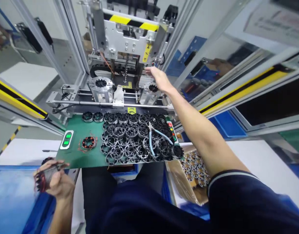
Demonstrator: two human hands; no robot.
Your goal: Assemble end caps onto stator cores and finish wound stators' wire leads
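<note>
My left hand point(58, 182), somewhat blurred, is at the lower left beyond the green mat's corner. Its fingers are closed around a wound motor stator point(41, 180) with black teeth and reddish wire. My right hand point(159, 78) reaches into the machine with fingers stretched out, above the right metal fixture point(147, 97); nothing shows in it. A black toothed stator core point(153, 87) sits in that fixture just below the hand. The left fixture point(102, 92) carries another black-toothed core point(101, 83). On the mat lies a stator with orange-red wire point(88, 142).
Stacked stator cores point(130, 131) cover much of the green mat point(76, 157). Blue-handled pliers point(153, 139) rest on them. A carton point(176, 169) of metal rings stands lower right, a blue bin point(13, 198) lower left. The machine's head point(130, 39) and yellow-black side bars frame the workspace.
</note>
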